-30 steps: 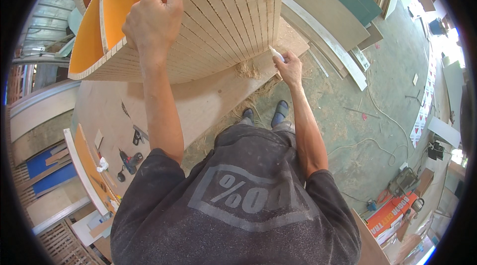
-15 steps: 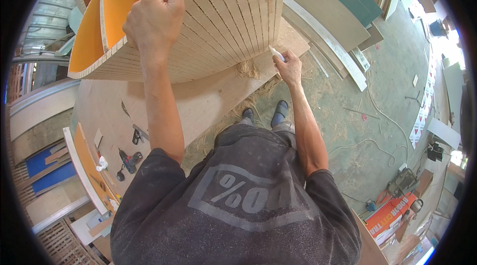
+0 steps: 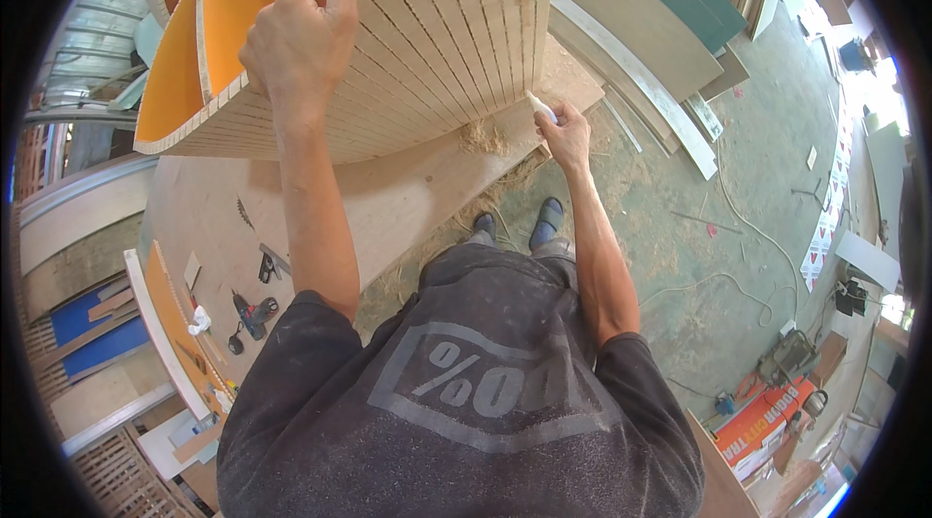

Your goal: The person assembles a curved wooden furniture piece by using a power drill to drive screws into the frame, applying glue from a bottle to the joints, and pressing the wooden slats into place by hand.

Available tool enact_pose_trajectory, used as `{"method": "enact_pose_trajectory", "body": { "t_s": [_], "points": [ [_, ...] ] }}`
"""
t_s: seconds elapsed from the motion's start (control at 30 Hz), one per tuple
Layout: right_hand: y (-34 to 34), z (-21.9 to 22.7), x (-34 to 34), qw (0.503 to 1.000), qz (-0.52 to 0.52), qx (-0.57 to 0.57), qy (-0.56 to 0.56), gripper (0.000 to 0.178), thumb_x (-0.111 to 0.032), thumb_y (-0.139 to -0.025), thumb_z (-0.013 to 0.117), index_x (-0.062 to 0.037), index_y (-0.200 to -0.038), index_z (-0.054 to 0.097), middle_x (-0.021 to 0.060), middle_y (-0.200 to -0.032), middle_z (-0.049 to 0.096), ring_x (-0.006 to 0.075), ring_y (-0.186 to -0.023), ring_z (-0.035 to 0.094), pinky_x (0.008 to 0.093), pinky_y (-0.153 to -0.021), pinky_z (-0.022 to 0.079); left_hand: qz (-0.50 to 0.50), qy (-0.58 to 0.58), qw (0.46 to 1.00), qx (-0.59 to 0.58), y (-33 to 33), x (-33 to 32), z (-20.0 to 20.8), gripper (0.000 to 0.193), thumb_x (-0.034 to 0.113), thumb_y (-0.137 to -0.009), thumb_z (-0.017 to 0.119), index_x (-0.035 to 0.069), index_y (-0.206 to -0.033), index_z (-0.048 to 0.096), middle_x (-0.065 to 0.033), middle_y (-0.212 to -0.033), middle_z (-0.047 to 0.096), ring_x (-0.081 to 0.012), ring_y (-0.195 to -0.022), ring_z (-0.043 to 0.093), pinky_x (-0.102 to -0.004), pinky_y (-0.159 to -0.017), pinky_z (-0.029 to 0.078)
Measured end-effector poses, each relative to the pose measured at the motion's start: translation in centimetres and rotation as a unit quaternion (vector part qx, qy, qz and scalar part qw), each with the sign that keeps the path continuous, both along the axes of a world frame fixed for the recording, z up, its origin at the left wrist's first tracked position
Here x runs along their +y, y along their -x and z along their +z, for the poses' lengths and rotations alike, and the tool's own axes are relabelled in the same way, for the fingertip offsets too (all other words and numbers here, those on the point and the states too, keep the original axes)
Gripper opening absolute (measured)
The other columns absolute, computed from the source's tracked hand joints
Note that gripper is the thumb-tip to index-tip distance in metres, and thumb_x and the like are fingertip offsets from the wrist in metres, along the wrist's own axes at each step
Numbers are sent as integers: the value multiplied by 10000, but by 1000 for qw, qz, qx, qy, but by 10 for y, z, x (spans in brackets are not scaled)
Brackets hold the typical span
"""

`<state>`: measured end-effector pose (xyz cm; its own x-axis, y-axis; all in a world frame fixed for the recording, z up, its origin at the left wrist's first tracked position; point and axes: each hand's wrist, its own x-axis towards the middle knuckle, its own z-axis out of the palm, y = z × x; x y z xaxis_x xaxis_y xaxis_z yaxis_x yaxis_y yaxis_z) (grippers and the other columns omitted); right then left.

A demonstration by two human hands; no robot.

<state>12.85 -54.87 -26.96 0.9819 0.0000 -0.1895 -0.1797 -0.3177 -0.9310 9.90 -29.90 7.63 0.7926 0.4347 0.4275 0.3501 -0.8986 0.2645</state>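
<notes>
A curved wooden panel (image 3: 437, 42), its outer face cut with many narrow parallel grooves, stands on a plywood workbench (image 3: 320, 198). Its inner side and dividers are orange. My left hand (image 3: 306, 37) is closed over the panel's upper edge, the thumb pointing up. Down at the panel's lower right corner, my right hand (image 3: 565, 136) grips a small white glue bottle (image 3: 543, 110). The bottle's narrow tip is at or very near the end of a groove; whether it touches, I cannot tell.
Sawdust (image 3: 482, 136) is heaped beside the panel's lower edge. A cordless drill (image 3: 253, 314) and a dark clamp-like tool (image 3: 270, 266) lie at the bench's left. Long boards (image 3: 631, 71) lean at the right, and a cable (image 3: 748, 207) crosses the floor. Several offcuts are stacked far left.
Almost nothing differs. The panel and the bottle tip appear shifted by a few pixels, and both hands keep their hold.
</notes>
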Motion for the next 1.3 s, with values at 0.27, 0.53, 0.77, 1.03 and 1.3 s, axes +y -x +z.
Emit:
{"method": "enact_pose_trajectory", "body": {
  "t_s": [0.27,0.53,0.77,1.03,1.3],
  "points": [
    [4,-21,3,999,-2,38,-1,250,-214,-874,764,9,-952,683,75,-764,739,113,-678,699,268,-623,542,-5,1,1000,0,0,3,-2,586,561,-993,419,114,-856,774,-78,-733,729,-299,-760,703,-422,-736,521],
    [8,-27,6,997,-32,69,-23,278,-214,-862,743,24,-989,675,112,-785,738,149,-691,708,304,-640,551,-7,-6,1000,-26,-1,1,-4,580,555,-995,423,111,-845,765,-79,-736,729,-303,-755,699,-420,-736,520],
    [6,-32,1,984,-48,53,-161,278,-201,-941,718,16,-1097,645,125,-947,747,169,-769,729,297,-666,583,-42,-21,996,-73,-1,3,-9,555,534,-990,479,100,-747,725,-43,-643,674,-248,-648,657,-393,-649,492],
    [6,-42,-2,931,-32,71,-356,346,-229,-1055,615,-9,-1299,505,176,-1231,676,241,-1041,716,333,-786,609,-218,-133,956,-147,7,9,-16,497,560,-820,810,81,-750,700,-15,-625,653,-195,-589,625,-339,-574,463],
    [14,-41,16,882,-48,115,-455,354,-256,-1100,509,-60,-1374,400,206,-1385,569,325,-1202,646,408,-910,568,-163,-31,983,-82,9,4,-12,501,544,-724,894,86,-790,702,-12,-684,676,-190,-611,637,-331,-565,467]
  ]
}}
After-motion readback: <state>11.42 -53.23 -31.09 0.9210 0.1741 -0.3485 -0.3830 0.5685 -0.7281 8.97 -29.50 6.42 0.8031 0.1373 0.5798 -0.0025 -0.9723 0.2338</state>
